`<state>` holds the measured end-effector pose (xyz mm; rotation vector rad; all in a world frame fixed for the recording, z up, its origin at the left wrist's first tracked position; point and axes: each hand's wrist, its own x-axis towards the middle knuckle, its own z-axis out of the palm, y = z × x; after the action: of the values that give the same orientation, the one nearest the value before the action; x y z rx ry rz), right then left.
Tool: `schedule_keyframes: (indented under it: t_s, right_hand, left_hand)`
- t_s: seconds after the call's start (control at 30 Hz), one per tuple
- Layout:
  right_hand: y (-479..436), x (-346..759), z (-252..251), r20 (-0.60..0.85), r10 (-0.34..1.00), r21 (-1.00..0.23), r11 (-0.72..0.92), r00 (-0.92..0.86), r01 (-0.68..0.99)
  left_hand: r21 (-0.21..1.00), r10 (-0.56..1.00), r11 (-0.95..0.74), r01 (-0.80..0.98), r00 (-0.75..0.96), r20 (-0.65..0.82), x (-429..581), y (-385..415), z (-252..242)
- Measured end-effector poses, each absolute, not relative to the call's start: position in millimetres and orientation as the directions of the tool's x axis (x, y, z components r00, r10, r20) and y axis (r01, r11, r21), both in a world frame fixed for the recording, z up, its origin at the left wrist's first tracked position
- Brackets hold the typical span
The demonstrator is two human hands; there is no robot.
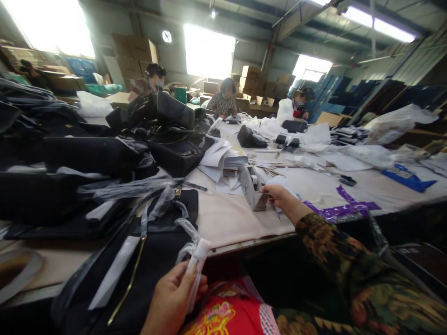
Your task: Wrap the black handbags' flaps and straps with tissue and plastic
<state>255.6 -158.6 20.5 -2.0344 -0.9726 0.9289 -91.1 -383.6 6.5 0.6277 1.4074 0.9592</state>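
Left hand on a white-wrapped strap, right hand at a tape dispenser

The left thumb and fingers are clamped on the strap, nearer the wearer than the dispenser and to its left. The right fingertips are bunched at the dispenser's near right end; whether they pinch a piece of tape, I cannot tell.

The strap is beside a black bag, which lies to the near left of the dispenser, with a gold zipper and a white strip on its face. Just behind the dispenser, to its left, sits a stack of white paper. Right of the dispenser, beyond the right forearm, lies crumpled purple plastic; farther right is a blue holder.

Well left of the dispenser, black bags are heaped on the table. Far beyond it, a person in a patterned top sits among cartons.
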Motion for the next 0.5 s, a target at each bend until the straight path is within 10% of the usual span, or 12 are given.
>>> schedule_keyframes:
  t_s: [0.5]
  right_hand:
    - [-228,247,2,-0.291,0.866,-0.918,-0.372,0.406,0.136]
  left_hand:
    - [0.838,0.845,0.52,-0.168,-0.047,-0.533,-91,-381,0]
